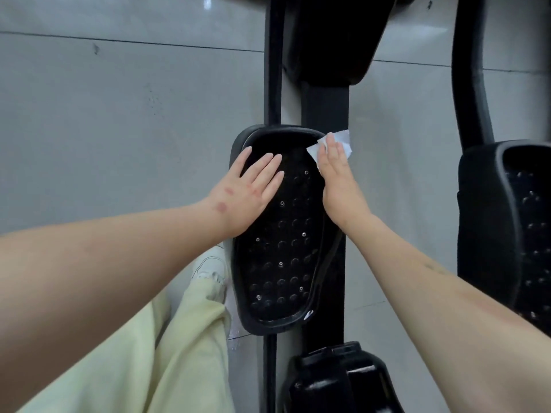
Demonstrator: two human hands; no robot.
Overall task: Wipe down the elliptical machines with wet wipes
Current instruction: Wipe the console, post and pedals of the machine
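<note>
i judge the step in hand to be wiping the foot pedal of the elliptical, at its upper right rim. my right hand lies edge-on against that rim with the fingers straight and held together. it presses the wet wipe onto the rim rather than pinching it. the white wipe shows above and to both sides of my fingertips, crumpled, between the pedal's top corner and the black rail behind it.

my left hand lies flat on the upper left of the same pedal. its fingers are straight and a little spread, touching the studded tread, and it holds nothing. i take it to be steadying the pedal.

the next move, as i judge it, calls for dragging the wipe down the right rim and then across the tread. it will need firm pressure, because the raised studs and the lip around them will catch the cloth. my left hand would have to shift off the tread for that patch to be cleaned. a second pedal stands well apart on the right, and i cannot tell whether it has been done.

as for writing, i can read no brand or label anywhere. there is a small white mark on the pedal's lower right rim, too small to make out. below me are a pale green trouser leg, a white shoe and the grey tiled floor.
</note>
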